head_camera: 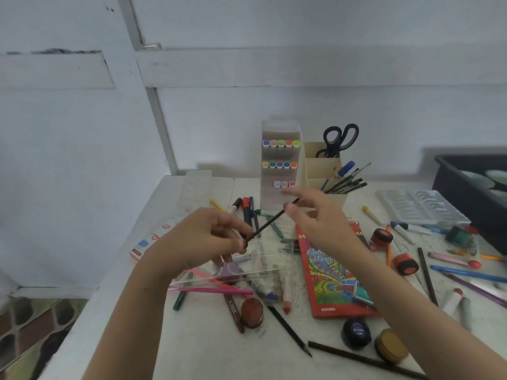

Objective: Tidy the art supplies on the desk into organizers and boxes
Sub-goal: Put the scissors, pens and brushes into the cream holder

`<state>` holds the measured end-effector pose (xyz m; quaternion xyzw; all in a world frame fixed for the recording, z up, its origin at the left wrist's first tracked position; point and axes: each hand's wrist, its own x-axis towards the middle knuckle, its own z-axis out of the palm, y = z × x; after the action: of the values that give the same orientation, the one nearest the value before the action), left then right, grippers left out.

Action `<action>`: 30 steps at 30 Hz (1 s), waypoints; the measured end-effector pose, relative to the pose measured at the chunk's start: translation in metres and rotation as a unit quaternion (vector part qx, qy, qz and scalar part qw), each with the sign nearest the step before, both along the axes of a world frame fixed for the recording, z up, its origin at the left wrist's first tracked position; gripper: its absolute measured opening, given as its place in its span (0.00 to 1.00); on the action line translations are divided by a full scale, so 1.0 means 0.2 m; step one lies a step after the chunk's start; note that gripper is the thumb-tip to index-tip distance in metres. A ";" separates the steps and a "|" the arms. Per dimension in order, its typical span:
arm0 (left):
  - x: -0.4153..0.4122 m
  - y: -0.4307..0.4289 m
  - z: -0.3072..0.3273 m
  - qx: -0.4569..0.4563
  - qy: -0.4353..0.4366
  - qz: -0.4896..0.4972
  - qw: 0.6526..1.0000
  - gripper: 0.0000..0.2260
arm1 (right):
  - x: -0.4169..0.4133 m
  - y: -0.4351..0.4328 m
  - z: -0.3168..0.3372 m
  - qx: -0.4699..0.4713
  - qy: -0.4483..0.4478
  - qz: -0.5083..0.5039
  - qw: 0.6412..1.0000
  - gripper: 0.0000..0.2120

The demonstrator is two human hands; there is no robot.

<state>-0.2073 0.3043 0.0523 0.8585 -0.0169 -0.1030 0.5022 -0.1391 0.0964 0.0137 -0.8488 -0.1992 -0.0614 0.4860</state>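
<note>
- Counter (208,352): white, littered with pencils, markers and small paint pots across your whole reach.
- Dark bin (466,193) at the far right edge, bowls inside.
- Pencil box (326,281), red with a patterned cover, lies flat under your right forearm.
- Marker rack (279,163), white and upright at the back, three rows of capped markers showing.
- Organizer (323,171), cream, just right of the rack; scissors (338,141) stand in its rear cell, dark brushes lean out of the front cell.
- Clear palette (419,207) right of the organizer, flat.
- Clear case (247,267) beneath your left hand, resting on the pencil heap.
- Left hand (203,239): fingers pinched shut on the lower end of a thin black brush (270,223), held above the counter.
- Right hand (318,218): fingers spread loosely, thumb and forefinger touching the brush near its upper end; firm grip or not, cannot tell.
- Brush slants up to the right, tip pointing toward the rack's base.
</note>
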 end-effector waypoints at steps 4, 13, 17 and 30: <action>0.02 0.01 -0.03 0.022 -0.033 0.006 0.999 0.11 | 0.05 0.00 0.06 0.117 0.063 -0.103 0.986 0.17; 0.10 -0.03 -0.15 -0.023 -0.068 0.101 0.992 0.08 | 0.06 -0.02 0.21 0.367 0.107 -0.035 0.923 0.15; 0.12 -0.04 -0.18 -0.022 -0.101 0.130 0.986 0.09 | 0.07 -0.05 0.30 0.330 -0.009 -0.041 0.943 0.08; 0.20 0.01 -0.22 -0.036 -0.109 0.147 0.982 0.08 | 0.38 -0.20 0.24 -0.036 -0.223 -0.151 0.962 0.04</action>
<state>-0.1676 0.3067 0.0074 0.8388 0.0511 0.0667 0.5379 -0.0638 0.0571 0.0609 -0.8507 -0.1739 -0.3148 0.3834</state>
